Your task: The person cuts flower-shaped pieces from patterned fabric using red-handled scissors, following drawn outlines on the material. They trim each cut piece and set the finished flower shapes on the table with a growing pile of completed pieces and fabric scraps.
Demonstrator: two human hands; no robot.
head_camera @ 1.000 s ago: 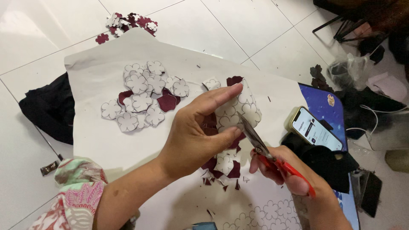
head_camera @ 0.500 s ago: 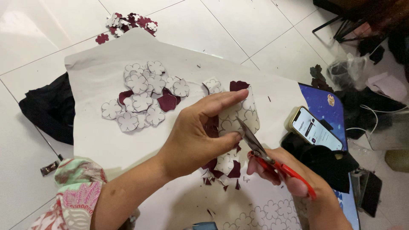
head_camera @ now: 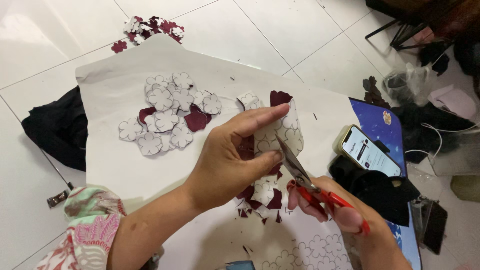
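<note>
Two hands are busy over a big sheet of white paper (head_camera: 125, 165) spread on the tiled floor (head_camera: 45, 30). Compared with a second ago not much has shifted: the scissors (head_camera: 305, 181) with red handles sit at about the same spot on the strip's lower edge, blades a little apart, so to me the cut looks like it's creeping along rather than jumping ahead. The left hand (head_camera: 227, 160) is closed on a patterned strip (head_camera: 280, 132) of dark red material backed with white flower outlines, thumb on top and fingers curled under, holding it up just above the paper. The right hand (head_camera: 340, 212) is wrapped around the scissor handles, fingers through the loops, blade tips touching the strip right beside the left fingertips. A pile of cut flowers (head_camera: 167, 117) lies up and to the left, well apart from the hands, with another small heap (head_camera: 152, 27) out on the tiles. Small scraps (head_camera: 260, 200) sit under the strip. A phone (head_camera: 369, 152) rests on a blue board (head_camera: 385, 120) to the right.
</note>
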